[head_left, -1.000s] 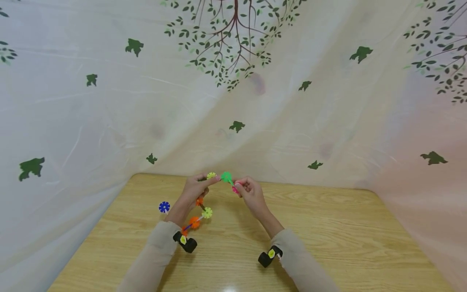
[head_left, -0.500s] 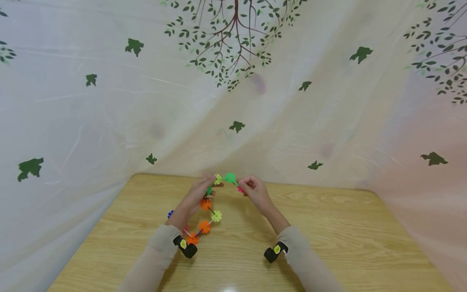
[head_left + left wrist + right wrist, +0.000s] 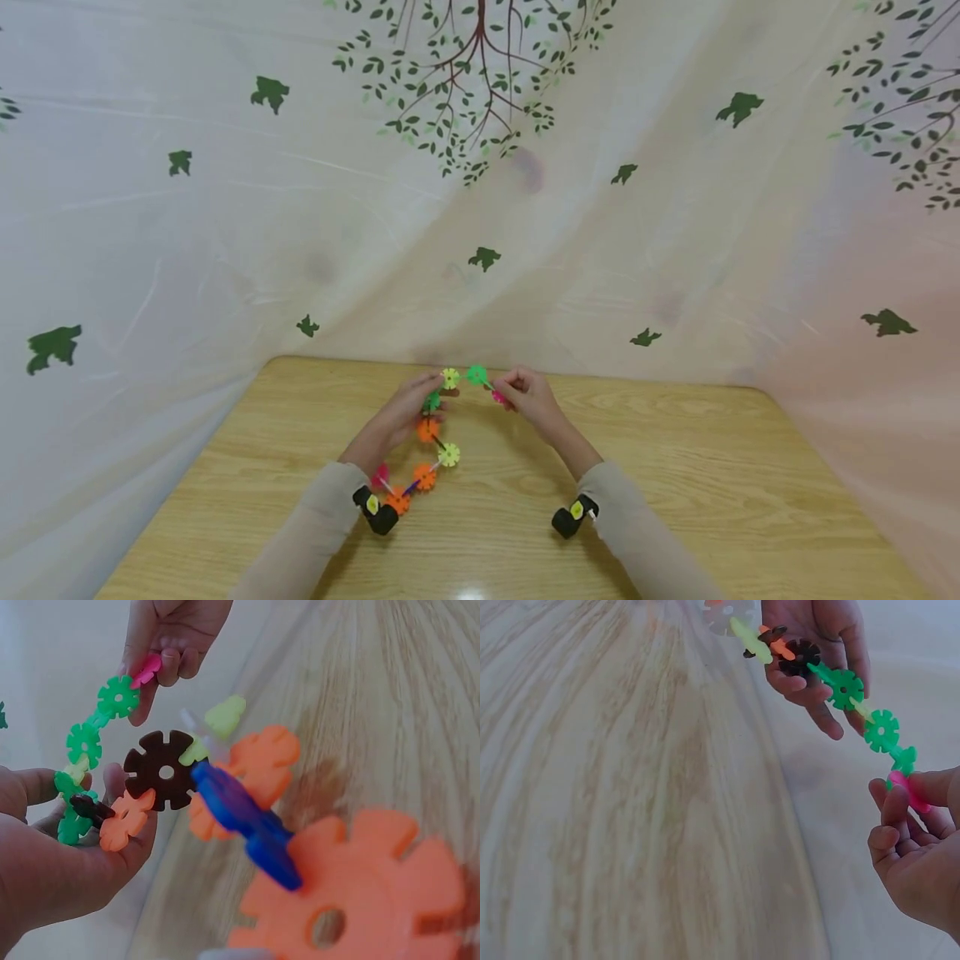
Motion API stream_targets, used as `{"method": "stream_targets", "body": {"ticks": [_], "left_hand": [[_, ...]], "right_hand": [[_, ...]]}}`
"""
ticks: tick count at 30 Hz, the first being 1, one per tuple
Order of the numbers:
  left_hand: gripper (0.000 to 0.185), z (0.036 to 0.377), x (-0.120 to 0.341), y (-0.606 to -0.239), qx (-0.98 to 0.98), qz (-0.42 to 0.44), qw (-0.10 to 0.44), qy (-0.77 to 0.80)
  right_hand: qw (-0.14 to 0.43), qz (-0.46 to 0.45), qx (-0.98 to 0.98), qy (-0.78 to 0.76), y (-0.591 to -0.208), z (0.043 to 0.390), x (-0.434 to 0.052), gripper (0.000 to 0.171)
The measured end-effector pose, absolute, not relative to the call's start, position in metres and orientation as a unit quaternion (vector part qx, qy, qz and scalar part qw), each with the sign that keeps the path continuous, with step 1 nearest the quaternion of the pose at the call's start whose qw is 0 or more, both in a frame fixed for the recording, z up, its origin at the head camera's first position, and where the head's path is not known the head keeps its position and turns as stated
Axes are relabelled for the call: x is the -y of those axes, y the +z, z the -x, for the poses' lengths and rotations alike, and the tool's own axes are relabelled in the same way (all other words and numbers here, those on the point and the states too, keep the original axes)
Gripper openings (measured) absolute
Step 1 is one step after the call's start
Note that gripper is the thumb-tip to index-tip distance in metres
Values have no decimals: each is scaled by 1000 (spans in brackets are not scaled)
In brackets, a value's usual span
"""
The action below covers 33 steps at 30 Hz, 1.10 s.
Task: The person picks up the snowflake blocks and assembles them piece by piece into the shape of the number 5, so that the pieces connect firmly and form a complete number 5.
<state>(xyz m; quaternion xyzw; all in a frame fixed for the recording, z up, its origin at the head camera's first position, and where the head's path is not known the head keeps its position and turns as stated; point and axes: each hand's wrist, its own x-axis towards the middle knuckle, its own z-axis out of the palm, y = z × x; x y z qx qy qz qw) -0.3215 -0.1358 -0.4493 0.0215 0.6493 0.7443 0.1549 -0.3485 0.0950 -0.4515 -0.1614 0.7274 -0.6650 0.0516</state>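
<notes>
Orange, green, yellow, pink and brown plastic discs with notched rims are slotted edge to edge into a chain [image 3: 431, 437] that both hands hold above the wooden table [image 3: 712, 483], near the middle of its far edge. In the head view the left hand [image 3: 408, 408] cups the chain from the left with fingers loosely curled under it, and the right hand [image 3: 528, 396] pinches a pink disc [image 3: 498, 397] at the chain's far end. A yellow disc [image 3: 450, 377] and a green disc [image 3: 477, 375] bridge the gap between the two hands. The rest of the chain runs back toward the near edge past the left wrist, ending by a black wrist camera [image 3: 375, 510]; a second black camera [image 3: 573, 515] sits on the right wrist. Pale sleeves cover both forearms. A white curtain [image 3: 225, 208] printed with green leaves and a tree hangs behind the far edge of the table.

From the left wrist, the left hand [image 3: 52, 855] has its thumb and fingers closed on green discs and an orange disc [image 3: 124, 817], with a dark brown disc [image 3: 161, 771] just beyond the fingertips. Blurred orange and blue pieces fill the foreground. The right hand [image 3: 169, 637] grips the pink disc [image 3: 146, 669] at the top.

From the right wrist, the right hand [image 3: 915, 855] pinches the pink disc [image 3: 907, 791] between thumb and forefinger; green discs [image 3: 881, 730] lead up to the left hand [image 3: 817, 645], which clasps the brown disc.
</notes>
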Motion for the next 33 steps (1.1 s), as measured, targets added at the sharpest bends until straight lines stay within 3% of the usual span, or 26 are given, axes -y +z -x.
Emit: {"method": "stream_targets", "body": {"ticks": [13,20,33], "left_hand": [[60,328,137,-456,-756,-11,128,642],[45,333,128,-447,-779,-64,117,613],[35,337,126,-443,-784,-52,117,607]], "right_hand": [[56,154,-754,-636,-460,345,-95,18],[65,181,-753,-630,-458,340,-89,22],[82,216,-745,-625,-436,323,-85,20]]}}
